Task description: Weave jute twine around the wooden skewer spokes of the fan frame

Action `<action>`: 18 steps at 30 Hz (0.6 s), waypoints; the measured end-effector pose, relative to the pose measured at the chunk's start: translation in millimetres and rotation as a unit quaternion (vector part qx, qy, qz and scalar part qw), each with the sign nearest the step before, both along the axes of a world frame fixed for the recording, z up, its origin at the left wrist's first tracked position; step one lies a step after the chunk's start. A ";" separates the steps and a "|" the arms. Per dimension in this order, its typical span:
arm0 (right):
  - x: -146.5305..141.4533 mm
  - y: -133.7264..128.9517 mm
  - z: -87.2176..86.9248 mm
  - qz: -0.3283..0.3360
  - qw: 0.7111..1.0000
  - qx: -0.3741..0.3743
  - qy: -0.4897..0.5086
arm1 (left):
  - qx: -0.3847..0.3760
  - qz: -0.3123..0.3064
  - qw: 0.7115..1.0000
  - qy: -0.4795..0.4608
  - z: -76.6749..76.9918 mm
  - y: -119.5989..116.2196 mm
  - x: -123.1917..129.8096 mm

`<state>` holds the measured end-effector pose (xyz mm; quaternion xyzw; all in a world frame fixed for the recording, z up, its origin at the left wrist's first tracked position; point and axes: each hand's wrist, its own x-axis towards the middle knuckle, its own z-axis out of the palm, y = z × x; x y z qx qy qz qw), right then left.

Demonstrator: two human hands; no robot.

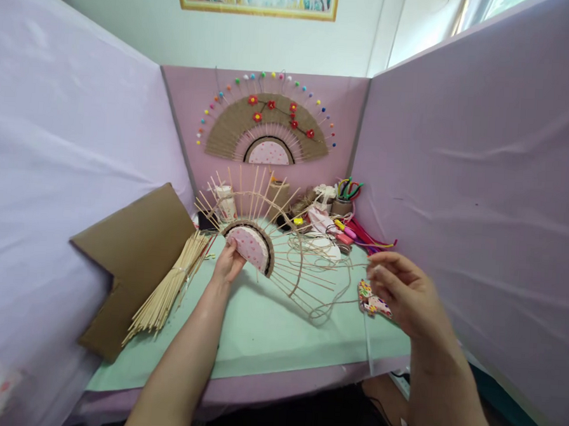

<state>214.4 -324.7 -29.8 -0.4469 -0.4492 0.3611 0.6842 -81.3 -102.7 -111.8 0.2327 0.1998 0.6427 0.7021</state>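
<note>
My left hand (228,261) grips the half-round base (251,246) of a stick fan frame, covered in pink dotted cloth with a black and brown rim. Thin wooden sticks (305,274) spread out from that rim, and a strand of twine arcs across them. To the right, my right hand (395,282) is closed with thumb and fingers pinched on the twine (353,265), which runs back toward the frame. Loose loops of the twine hang around the frame's right side. Below the right hand lies a colourful patterned cloth piece (373,300).
Brown cardboard (139,250) and a bundle of wooden sticks (170,290) lie at left. A finished fan (270,117) with red flowers and coloured beads hangs on the back panel. Behind the frame stand a twine spool (278,193) and a jar of scissors (345,200). Purple-draped panels (467,184) flank the table.
</note>
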 end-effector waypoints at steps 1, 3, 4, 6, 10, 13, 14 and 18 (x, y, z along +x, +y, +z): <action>5.0 2.7 0.0 -0.020 1.000 0.012 -0.004 | 0.000 -0.003 1.000 0.001 0.2 0.1 -0.4; 15.1 10.3 -0.8 -0.046 0.999 0.023 -0.009 | 0.001 -0.007 1.000 0.002 0.6 0.2 -1.1; 19.5 14.4 -1.7 -0.054 0.998 0.023 -0.008 | 0.003 -0.010 1.000 0.003 0.8 0.1 -1.3; 25.9 21.1 -3.8 -0.069 0.997 0.022 0.007 | 0.005 -0.019 1.000 0.008 0.8 -0.1 -1.9; 28.0 18.6 -5.0 -0.063 0.998 0.012 0.024 | 0.003 -0.025 1.000 0.009 -1.5 1.4 -3.7; 24.1 6.3 0.3 -0.015 1.000 -0.004 -0.012 | 0.005 -0.018 1.000 0.008 -4.9 4.4 -5.9; 23.0 3.2 2.7 0.000 1.000 -0.005 -0.021 | 0.007 -0.017 1.000 0.008 -6.1 5.4 -6.7; 25.4 11.3 6.6 0.015 0.999 0.033 0.013 | 0.013 -0.025 0.999 0.017 -9.0 7.8 -9.1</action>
